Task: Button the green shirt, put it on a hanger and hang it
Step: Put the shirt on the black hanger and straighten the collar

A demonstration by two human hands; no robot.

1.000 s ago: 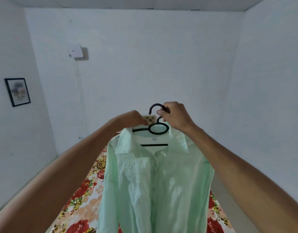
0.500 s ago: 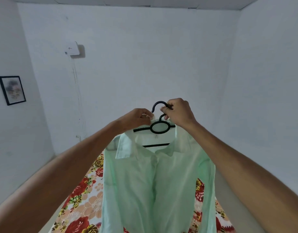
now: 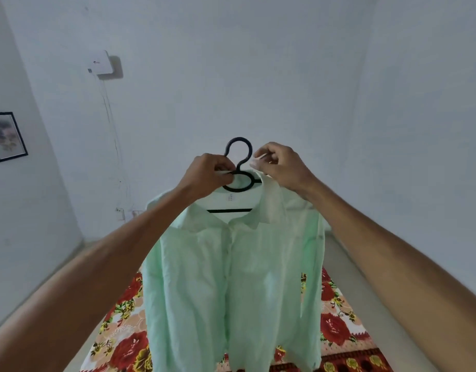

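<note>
**Change noted:** One second ago the hook (image 3: pixel 238 139) of the black hanger (image 3: pixel 230 210) was gripped by the right hand (image 3: pixel 281 167). It is now released and stands fully exposed. The right hand is closed in a pinch on the collar (image 3: pixel 269 205) just beside the hook. The left hand (image 3: pixel 207 174) is clamped on the hanger's neck and the collar edge there.

**Meaning:** The green shirt (image 3: pixel 231 264) is seated on the hanger with its front closed and is held up in the air before the person. Collar dressing is judged to be the step in hand. Hanging remains to be done.

**Clearances:** The shirt's tail hangs over the floral bedsheet (image 3: pixel 336 318). Open air is found on both sides and above. The wall (image 3: pixel 258 76) ahead carries only a white box (image 3: pixel 101 63) and a framed picture (image 3: pixel 7 135). No rail or peg is seen.
</note>
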